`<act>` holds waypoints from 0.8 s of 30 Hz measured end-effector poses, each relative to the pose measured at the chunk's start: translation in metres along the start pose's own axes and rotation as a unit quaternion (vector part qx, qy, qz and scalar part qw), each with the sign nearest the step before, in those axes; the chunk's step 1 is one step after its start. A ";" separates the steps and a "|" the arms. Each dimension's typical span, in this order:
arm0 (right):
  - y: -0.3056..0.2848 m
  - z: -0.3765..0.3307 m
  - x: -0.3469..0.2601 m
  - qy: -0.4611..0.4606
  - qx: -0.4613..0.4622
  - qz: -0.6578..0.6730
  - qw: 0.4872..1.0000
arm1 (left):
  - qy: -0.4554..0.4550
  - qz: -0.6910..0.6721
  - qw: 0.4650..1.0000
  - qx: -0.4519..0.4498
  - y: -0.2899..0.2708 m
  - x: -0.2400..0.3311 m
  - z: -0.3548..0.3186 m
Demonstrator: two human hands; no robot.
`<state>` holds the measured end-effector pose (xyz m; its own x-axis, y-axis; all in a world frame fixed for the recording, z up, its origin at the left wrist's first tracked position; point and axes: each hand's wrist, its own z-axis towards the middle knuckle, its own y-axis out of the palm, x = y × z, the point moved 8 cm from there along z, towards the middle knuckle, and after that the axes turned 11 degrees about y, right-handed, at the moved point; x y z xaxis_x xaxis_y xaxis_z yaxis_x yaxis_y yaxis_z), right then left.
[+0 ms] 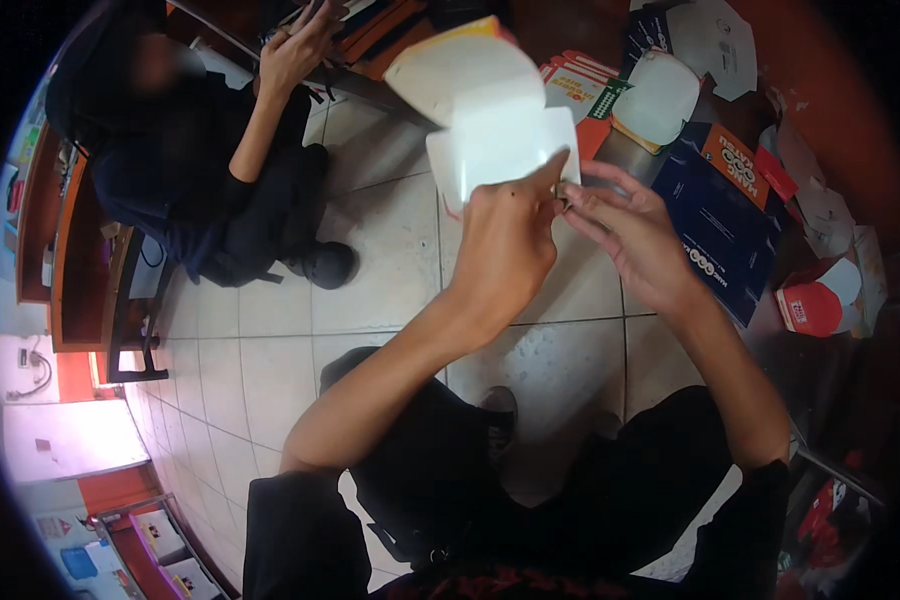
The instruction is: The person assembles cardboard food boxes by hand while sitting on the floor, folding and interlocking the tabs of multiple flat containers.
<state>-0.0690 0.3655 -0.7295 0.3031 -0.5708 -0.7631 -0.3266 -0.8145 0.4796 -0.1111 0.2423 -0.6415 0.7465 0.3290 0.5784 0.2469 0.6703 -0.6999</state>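
Observation:
A white cardboard takeaway box (510, 135) is held up over the floor. Its lid flap (465, 75), with yellow and orange at the outer edge, stands folded back at the far side. My left hand (505, 235) is closed on the box's near right corner. From the right, my right hand (630, 225) meets it there, thumb and fingers pinched together at the same corner. A small dark bit shows between the fingertips; its kind is too small to make out. My left hand covers part of the near wall.
On the table at right lie a dark blue printed carton (720, 225), an open white box (660, 100), a red and white carton (810, 305) and flat card pieces (715, 45). At the left sits another person (200, 170) in dark clothes, one hand raised. Below is a tiled floor (380, 240).

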 end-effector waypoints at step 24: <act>-0.002 0.004 0.004 -0.029 -0.002 0.045 0.999 | 0.016 0.038 0.997 0.061 0.003 -0.001 -0.004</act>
<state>-0.0708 0.3656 -0.7350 0.2199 -0.6345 -0.7410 -0.3455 -0.7610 0.5491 -0.1083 0.2413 -0.6461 0.7796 0.3627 0.5105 0.1134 0.7200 -0.6846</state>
